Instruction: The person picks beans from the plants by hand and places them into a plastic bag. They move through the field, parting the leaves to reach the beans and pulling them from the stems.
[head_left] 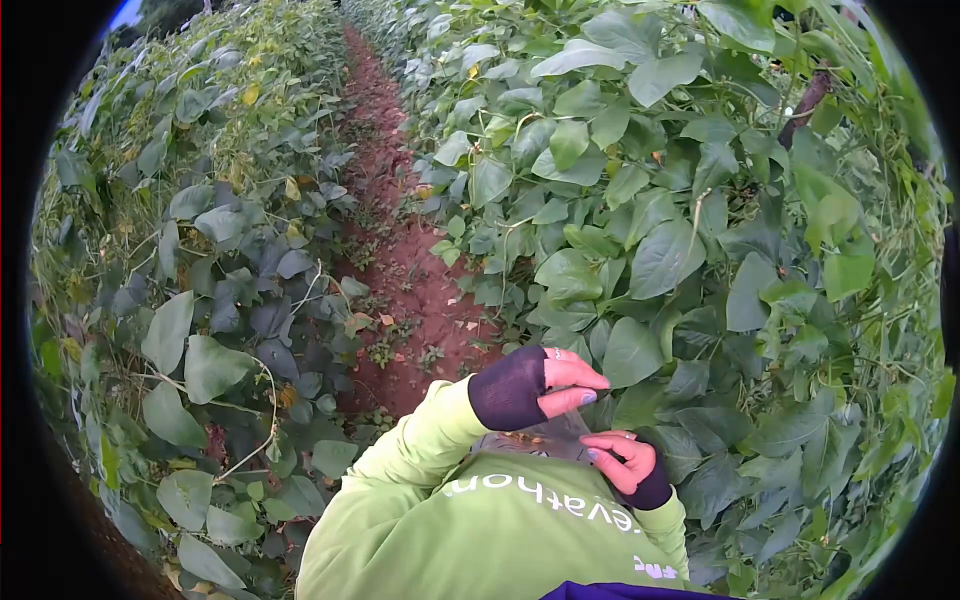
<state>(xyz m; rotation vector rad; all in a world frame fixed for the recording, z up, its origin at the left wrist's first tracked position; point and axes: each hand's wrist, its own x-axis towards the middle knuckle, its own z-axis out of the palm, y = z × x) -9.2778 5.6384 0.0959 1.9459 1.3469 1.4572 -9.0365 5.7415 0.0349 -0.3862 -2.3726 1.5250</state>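
My left hand, in a dark fingerless glove, reaches across in front of my chest. Its fingers are curled together with the thumb close under them, and what they pinch, if anything, is hidden. Just below and to the right is my right hand, gloved the same way, with thumb and fingers at the edge of a clear plastic bag. The bag hangs against my chest, beneath my left hand, with small brownish things showing in it. A broad green leaf is close beyond my left fingertips.
A reddish dirt path runs straight ahead between two rows of dense climbing plants. The left row has some yellowing leaves. The right row stands close by my hands. A brown wooden stake pokes out among its leaves.
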